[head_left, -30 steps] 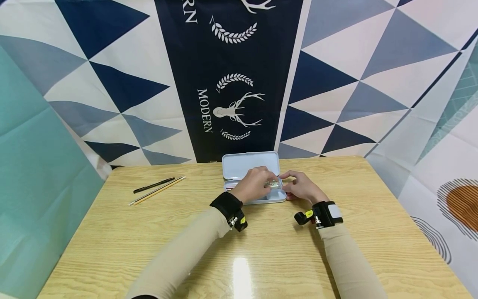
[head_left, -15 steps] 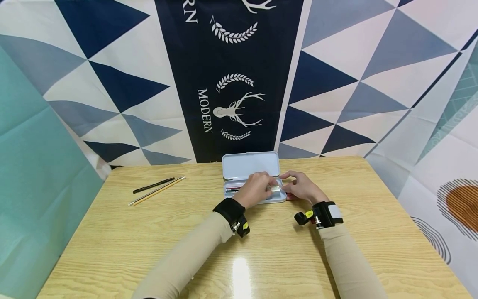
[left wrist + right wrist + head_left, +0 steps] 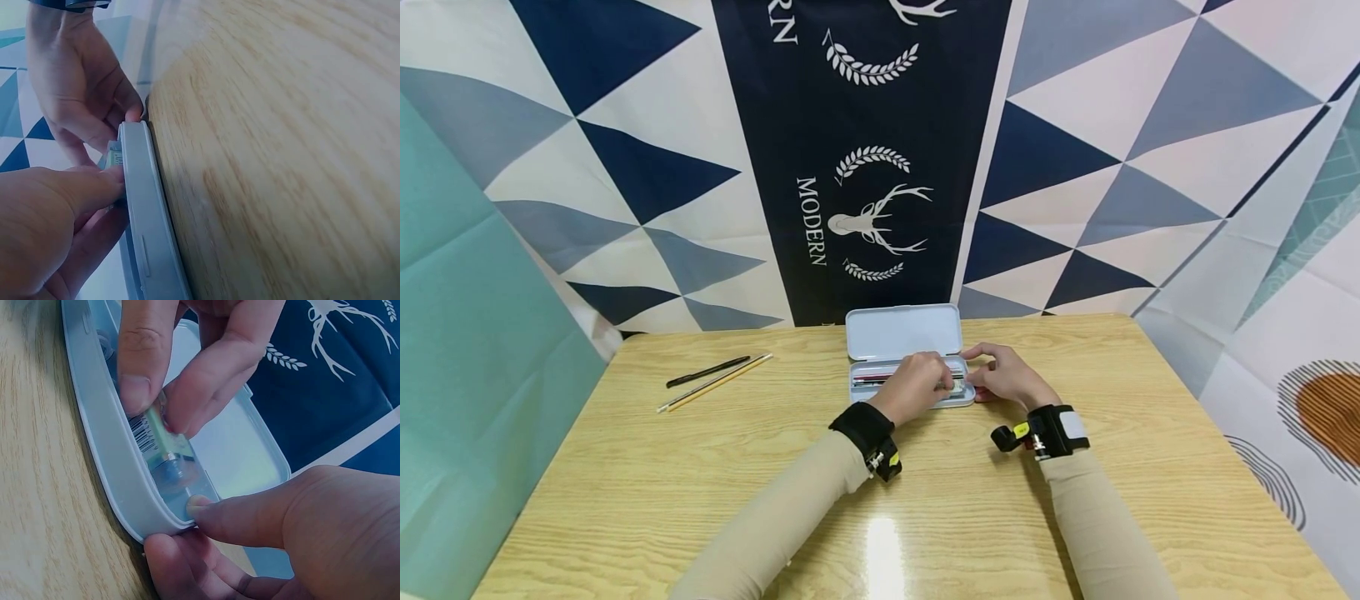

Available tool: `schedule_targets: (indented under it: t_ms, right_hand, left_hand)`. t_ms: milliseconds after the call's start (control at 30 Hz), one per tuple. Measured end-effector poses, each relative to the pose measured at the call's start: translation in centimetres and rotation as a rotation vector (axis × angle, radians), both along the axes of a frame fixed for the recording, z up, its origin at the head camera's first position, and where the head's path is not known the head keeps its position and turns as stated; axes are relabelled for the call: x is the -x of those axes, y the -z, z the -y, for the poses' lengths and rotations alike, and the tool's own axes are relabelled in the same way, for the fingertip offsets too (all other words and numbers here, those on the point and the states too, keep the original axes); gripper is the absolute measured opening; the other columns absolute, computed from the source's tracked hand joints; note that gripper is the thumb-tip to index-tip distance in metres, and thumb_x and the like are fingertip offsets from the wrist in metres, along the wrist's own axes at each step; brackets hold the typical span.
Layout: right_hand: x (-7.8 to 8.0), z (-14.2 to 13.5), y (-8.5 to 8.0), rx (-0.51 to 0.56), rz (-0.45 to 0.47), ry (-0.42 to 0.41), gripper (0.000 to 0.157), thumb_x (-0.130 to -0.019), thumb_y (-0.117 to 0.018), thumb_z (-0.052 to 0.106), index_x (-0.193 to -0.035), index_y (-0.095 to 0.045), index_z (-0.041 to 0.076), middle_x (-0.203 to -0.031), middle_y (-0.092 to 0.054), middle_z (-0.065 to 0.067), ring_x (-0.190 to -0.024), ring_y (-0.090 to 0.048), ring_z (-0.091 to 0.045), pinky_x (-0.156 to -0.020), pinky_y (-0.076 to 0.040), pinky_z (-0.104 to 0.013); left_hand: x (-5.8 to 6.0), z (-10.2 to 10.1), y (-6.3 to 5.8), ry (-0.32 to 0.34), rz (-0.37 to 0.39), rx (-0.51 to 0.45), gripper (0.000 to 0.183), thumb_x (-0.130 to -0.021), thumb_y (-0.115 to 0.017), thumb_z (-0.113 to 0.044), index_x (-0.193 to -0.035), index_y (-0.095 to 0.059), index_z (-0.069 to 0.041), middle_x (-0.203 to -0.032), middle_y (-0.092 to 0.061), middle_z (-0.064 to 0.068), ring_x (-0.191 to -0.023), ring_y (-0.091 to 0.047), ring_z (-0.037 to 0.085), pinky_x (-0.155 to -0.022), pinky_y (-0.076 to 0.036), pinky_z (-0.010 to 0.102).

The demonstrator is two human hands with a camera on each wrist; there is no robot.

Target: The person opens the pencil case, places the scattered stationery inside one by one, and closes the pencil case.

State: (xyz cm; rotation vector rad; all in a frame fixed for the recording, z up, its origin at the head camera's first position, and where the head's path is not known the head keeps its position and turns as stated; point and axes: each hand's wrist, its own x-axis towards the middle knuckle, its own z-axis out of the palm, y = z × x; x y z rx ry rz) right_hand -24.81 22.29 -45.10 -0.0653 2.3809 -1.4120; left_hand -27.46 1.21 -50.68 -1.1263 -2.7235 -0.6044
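A light blue pencil case [image 3: 904, 329] lies with its lid raised at the table's far edge. Inside its right end, my left hand [image 3: 916, 386] pinches a small clear-plastic block with a green barcode label [image 3: 150, 437] between thumb and fingers. At the same end, my right hand [image 3: 1009, 379] grips the case's corner, thumb [image 3: 231, 519] on the rim and fingers below. Pens or pencils [image 3: 871, 379] lie along the case's back, partly hidden by the left hand. From the left wrist view, the case's side wall [image 3: 150, 206] hides most of the block.
To the left on the wooden table [image 3: 625, 500] lie a black pen [image 3: 707, 372] and two slim pencil-like sticks [image 3: 718, 383]. A patterned cloth [image 3: 880, 108] hangs right behind the table, close to the raised lid.
My left hand has moved slightly towards me and lower with the block, down into the case. More of the pens inside shows now. The right hand has stayed at the corner.
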Motion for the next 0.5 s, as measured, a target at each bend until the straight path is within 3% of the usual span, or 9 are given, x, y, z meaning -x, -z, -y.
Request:
schedule_targets:
  t_ms: [67, 267, 500]
  right_hand:
    - [0.0, 0.0, 0.0, 0.003, 0.001, -0.002, 0.053, -0.109, -0.065, 0.001, -0.161, -0.053, -0.003, -0.088, -0.069, -0.007, -0.075, -0.068, -0.012, -0.069, -0.061, -0.024]
    - [-0.1, 0.1, -0.1, -0.006, -0.005, -0.003, 0.052, -0.109, -0.064, 0.0, -0.16, -0.054, -0.003, -0.087, -0.068, -0.007, -0.075, -0.068, -0.013, -0.069, -0.061, -0.023]
    - [-0.1, 0.1, -0.2, -0.003, -0.009, -0.003, 0.053, -0.109, -0.065, 0.001, -0.16, -0.054, -0.004, -0.086, -0.068, -0.007, -0.075, -0.068, -0.012, -0.069, -0.061, -0.023]
  left_hand:
    - [0.9, -0.1, 1.4, 0.029, -0.041, -0.005, 0.008, -0.1, -0.087, -0.012, -0.103, -0.091, -0.018, -0.106, -0.084, -0.004, -0.107, -0.079, 0.011, -0.096, -0.063, 0.022]
    - [1.5, -0.3, 2.5, 0.071, -0.207, 0.061, 0.017, -0.099, -0.087, -0.011, -0.09, -0.089, -0.025, -0.098, -0.079, -0.01, -0.098, -0.076, 0.004, -0.087, -0.062, 0.018]
    - [1.4, -0.1, 2.5, 0.105, -0.206, 0.043, 0.031, -0.1, -0.08, -0.002, -0.081, -0.082, -0.026, -0.091, -0.073, -0.011, -0.089, -0.066, 0.001, -0.078, -0.054, 0.017]
